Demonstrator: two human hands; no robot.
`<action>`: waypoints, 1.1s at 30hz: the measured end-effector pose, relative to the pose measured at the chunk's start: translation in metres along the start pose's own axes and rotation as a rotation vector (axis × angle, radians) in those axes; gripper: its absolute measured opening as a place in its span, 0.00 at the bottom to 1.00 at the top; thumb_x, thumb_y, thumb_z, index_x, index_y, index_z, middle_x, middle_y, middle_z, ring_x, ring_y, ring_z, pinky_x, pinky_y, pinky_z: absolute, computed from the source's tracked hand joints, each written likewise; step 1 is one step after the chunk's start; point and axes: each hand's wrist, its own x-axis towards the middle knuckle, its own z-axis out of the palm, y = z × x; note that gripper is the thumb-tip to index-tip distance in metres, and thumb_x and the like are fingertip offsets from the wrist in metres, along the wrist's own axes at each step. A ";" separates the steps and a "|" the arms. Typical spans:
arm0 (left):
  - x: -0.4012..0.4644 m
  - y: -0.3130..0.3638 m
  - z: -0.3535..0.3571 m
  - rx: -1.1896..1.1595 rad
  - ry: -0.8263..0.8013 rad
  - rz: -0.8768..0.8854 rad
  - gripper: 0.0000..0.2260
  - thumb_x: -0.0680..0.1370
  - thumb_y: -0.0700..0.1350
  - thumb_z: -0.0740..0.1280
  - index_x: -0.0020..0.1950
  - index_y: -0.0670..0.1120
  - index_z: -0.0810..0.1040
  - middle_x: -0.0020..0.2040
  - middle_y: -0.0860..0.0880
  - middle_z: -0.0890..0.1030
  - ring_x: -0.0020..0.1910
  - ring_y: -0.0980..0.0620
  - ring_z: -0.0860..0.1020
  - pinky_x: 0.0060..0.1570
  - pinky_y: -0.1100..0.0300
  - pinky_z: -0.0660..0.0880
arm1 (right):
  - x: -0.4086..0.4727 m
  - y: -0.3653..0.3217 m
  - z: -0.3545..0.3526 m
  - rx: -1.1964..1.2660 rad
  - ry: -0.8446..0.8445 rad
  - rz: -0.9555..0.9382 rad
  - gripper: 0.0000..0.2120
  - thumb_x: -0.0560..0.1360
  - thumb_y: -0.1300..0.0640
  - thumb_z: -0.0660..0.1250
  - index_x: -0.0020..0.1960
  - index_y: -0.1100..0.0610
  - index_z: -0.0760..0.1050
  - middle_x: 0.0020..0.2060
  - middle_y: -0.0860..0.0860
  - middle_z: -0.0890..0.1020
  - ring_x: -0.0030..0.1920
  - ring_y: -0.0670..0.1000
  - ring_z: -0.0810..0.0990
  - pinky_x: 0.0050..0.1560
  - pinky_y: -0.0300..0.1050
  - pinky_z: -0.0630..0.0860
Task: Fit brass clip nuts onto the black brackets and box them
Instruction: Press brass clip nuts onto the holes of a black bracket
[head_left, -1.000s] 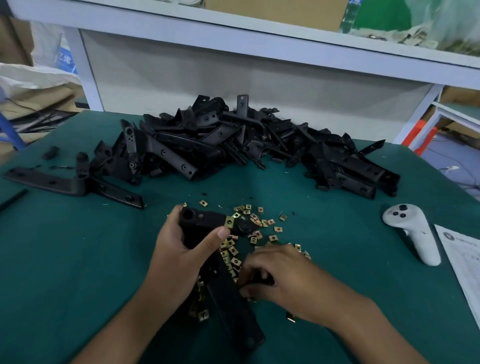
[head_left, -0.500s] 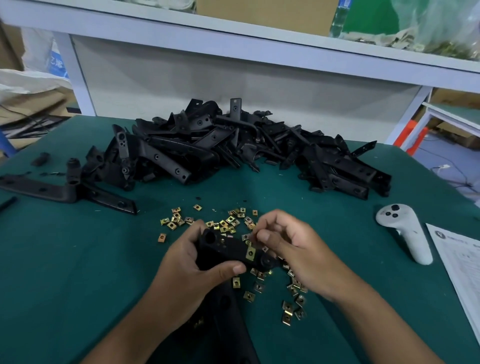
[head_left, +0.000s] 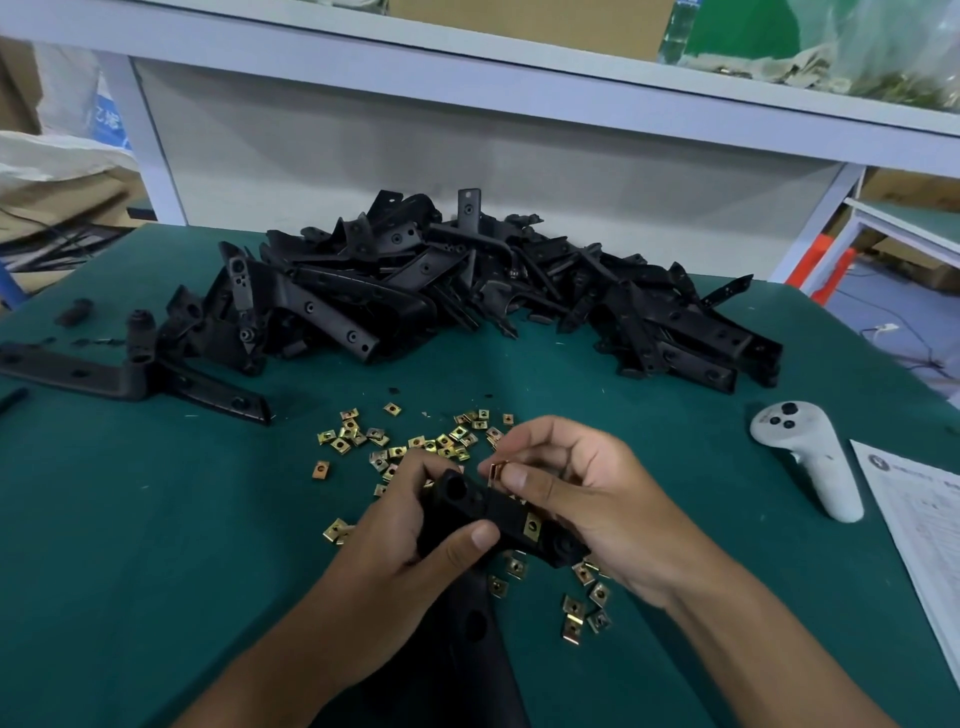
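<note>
bracket heap (head_left: 467, 291) blocks far side, loose nuts (head_left: 395, 441) ahead, controller (head_left: 810, 457) right

Two hands: left hand (head_left: 395, 561), right hand (head_left: 587, 499). One black plastic bracket (head_left: 483, 512) held, carrying one fitted brass clip nut (head_left: 532, 526); one tangled heap of black brackets (head_left: 467, 296), uncountable. Several dozen loose brass clip nuts (head_left: 415, 444). One white handheld controller (head_left: 810, 457). One printed paper sheet (head_left: 919, 535).

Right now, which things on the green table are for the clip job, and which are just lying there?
For the job:
- black bracket held by the left hand
- brass clip nut pinched by the right hand
- loose clip nuts
- bracket pile

Just lying there:
- white controller
- printed paper
</note>
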 end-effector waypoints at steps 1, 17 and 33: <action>0.000 0.000 0.001 -0.012 -0.010 -0.006 0.16 0.74 0.69 0.67 0.53 0.60 0.73 0.43 0.57 0.80 0.41 0.59 0.77 0.41 0.65 0.75 | 0.000 0.000 0.000 -0.014 -0.002 0.000 0.06 0.75 0.55 0.74 0.52 0.50 0.84 0.51 0.55 0.86 0.52 0.51 0.85 0.54 0.43 0.82; 0.001 -0.002 0.003 -0.003 -0.023 -0.016 0.11 0.77 0.64 0.64 0.55 0.61 0.76 0.46 0.56 0.81 0.44 0.59 0.79 0.45 0.60 0.76 | 0.000 0.002 0.002 -0.059 0.042 -0.056 0.04 0.73 0.54 0.73 0.47 0.53 0.81 0.35 0.46 0.84 0.35 0.41 0.80 0.34 0.31 0.74; 0.002 0.002 0.002 0.034 0.007 0.007 0.07 0.76 0.62 0.66 0.53 0.64 0.75 0.46 0.58 0.82 0.44 0.62 0.79 0.43 0.69 0.75 | -0.001 0.003 0.005 -0.053 0.048 0.002 0.05 0.74 0.53 0.73 0.46 0.54 0.82 0.37 0.48 0.85 0.36 0.43 0.82 0.37 0.33 0.76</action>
